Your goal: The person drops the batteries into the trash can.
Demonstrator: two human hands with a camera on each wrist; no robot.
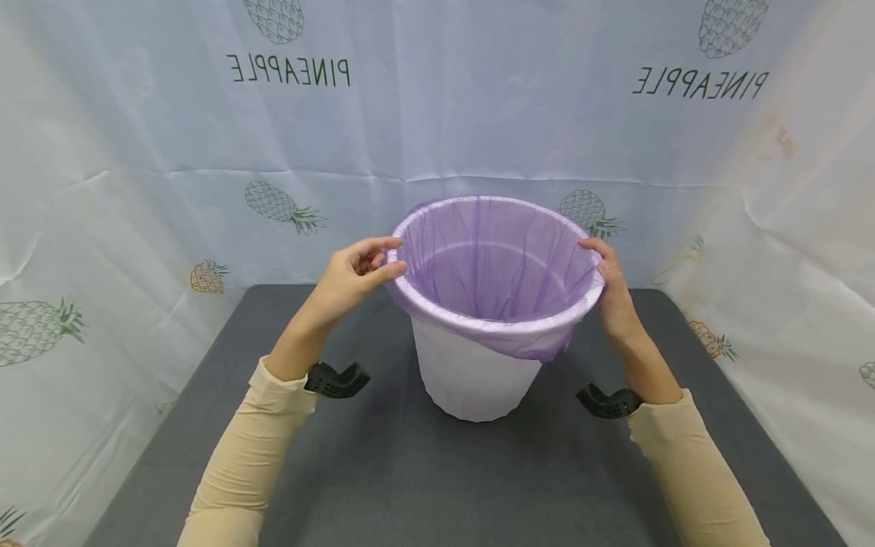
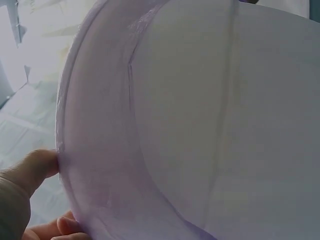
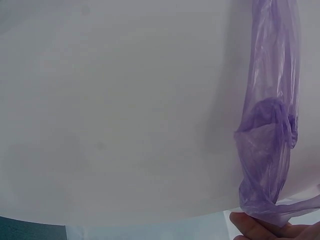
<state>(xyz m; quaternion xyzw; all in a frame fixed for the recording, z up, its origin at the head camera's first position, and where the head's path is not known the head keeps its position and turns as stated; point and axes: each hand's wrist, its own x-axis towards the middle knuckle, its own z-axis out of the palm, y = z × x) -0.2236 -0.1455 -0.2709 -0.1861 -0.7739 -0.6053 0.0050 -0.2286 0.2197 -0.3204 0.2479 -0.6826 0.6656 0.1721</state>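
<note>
A white trash can (image 1: 472, 376) stands on the dark table, lined with a thin purple trash bag (image 1: 488, 281). The bag is folded over the rim and hangs down outside, lowest at the front right. My left hand (image 1: 352, 273) holds the rim's left side, with thumb and index fingertips on the bag-covered edge. In the left wrist view the thumb (image 2: 42, 165) touches this edge. On the opposite side my right hand (image 1: 614, 285) grips the rim, its lower part hidden behind the can. A bunched fold of bag (image 3: 265, 145) hangs by the right fingers (image 3: 252, 227).
The dark grey table (image 1: 437, 486) extends around the can. A pale curtain (image 1: 444, 99) printed with pineapples hangs behind and along both sides. Black wrist mounts (image 1: 335, 380) sit on both wrists.
</note>
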